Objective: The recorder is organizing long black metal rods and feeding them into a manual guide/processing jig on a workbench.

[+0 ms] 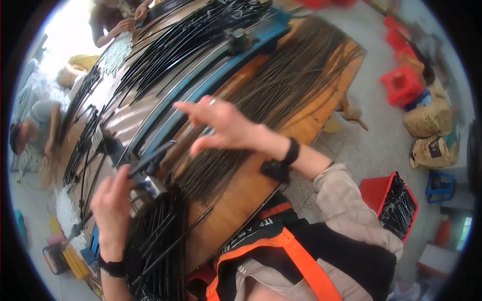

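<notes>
Above the blue rail-like machine [193,93] on the table, my right hand [223,125] is spread, thumb and forefinger apart, with nothing in it. My left hand [110,205] is smeared by motion beside a dark bar [153,156] and a small metal block [150,189] at the machine's near end. Whether its fingers touch the bar cannot be made out. Below it lies a bundle of black rods [155,236]. Thin dark brown rods [281,75] are spread along the right side of the machine.
More black rods [173,55] cover the far side of the wooden table [226,220]. Co-workers sit at the left [42,120] and far edge [118,27]. On the floor at right are a red bin [374,193] of thin pieces, paper sacks [429,120] and a blue stool [440,186].
</notes>
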The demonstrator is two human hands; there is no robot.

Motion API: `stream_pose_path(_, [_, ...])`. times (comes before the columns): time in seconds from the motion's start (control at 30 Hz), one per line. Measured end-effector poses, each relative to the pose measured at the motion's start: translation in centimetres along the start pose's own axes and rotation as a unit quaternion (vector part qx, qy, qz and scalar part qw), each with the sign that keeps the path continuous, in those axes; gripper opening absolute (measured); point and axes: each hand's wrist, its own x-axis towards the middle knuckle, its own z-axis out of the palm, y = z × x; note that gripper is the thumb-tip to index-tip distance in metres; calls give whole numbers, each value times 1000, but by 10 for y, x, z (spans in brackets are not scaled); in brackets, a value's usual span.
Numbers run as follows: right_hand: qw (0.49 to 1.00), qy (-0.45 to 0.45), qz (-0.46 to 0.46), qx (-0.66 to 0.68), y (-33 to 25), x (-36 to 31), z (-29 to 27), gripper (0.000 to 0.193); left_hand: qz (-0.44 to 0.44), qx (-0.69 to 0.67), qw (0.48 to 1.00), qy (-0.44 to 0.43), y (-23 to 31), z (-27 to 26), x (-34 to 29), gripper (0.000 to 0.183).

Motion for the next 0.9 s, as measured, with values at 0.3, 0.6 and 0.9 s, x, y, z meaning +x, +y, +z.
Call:
stream_pose_path(0.3, [998,-26,-45,38,-17,-6,45,38,-70,8,997,25,-14,-18,-48,35])
stream_pose_path(0.6, [982,-87,-65,-154,15,-4,29,21,-96,31,990,103,-71,-32,-106,30])
stream_pose_path(0.9, [944,-227,139,194,-16,58,140,16,-274,34,943,189,-93,-82,-139,24])
